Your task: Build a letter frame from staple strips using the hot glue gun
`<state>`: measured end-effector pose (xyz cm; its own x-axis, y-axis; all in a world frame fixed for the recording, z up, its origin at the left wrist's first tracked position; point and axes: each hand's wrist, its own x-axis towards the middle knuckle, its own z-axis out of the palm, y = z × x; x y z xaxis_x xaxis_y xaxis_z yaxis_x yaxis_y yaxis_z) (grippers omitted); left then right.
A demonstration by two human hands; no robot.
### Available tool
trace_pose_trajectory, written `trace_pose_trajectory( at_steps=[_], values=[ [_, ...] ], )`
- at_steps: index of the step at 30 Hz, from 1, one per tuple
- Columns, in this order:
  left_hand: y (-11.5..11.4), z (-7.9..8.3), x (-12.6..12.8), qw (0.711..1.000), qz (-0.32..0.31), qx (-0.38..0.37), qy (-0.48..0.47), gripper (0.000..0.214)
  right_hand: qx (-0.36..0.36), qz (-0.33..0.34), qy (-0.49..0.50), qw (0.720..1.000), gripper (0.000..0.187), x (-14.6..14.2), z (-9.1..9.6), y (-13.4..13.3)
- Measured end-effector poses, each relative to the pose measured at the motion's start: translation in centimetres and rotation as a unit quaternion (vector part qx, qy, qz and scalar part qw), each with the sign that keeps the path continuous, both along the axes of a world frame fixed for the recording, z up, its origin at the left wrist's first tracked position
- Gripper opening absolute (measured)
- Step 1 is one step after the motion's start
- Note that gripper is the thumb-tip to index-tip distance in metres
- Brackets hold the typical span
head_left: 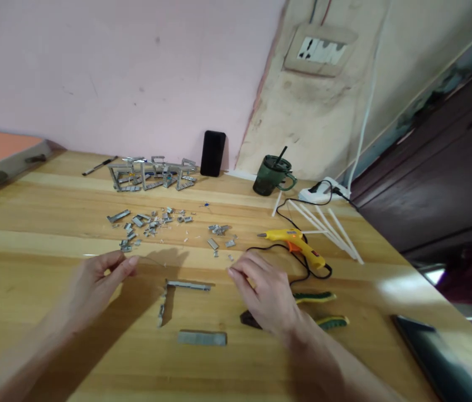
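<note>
Pinching a faint thread (152, 261), the left hand (102, 273) hovers left of the L-shaped staple strip (181, 290) mid-counter (52, 223); the right hand (267, 296), fingers narrowed, hold unclear, hovers right. Gentle, level tension looks wisest.

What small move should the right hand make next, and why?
Probably move the right hand left and down onto the L-shaped staple piece. Its fingers seem to hold nothing, the piece lies untouched just beside them, and a loose staple strip lies near it.
</note>
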<state>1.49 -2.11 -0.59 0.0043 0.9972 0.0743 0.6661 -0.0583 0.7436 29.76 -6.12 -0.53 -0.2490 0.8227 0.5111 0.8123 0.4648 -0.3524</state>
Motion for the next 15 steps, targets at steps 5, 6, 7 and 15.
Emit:
trace_pose_trajectory(
  at_steps=[5, 6, 7, 15],
  values=[
    [-3.3, -1.5, -1.0, 0.994, 0.055, 0.065, 0.063, 0.027, 0.031, 0.036, 0.038, 0.998, 0.029, 1.6, -2.2, -1.9],
    [-3.9, -1.9, -1.0, 0.993, 0.077, 0.076, 0.057, 0.024, 0.027, 0.037, 0.058, 0.997, 0.025, 1.7, -2.5, -2.2],
    [-4.4, -2.2, -1.0, 0.990, 0.096, 0.084, 0.054, 0.022, 0.022, 0.037, 0.080, 0.996, 0.020, 1.8, -2.6, -2.3],
    [-3.1, -0.2, 0.7, 0.993, 0.058, 0.066, 0.078, 0.032, 0.024, 0.047, 0.105, 0.993, 0.029, 2.0, -1.9, -3.1]
  ],
)
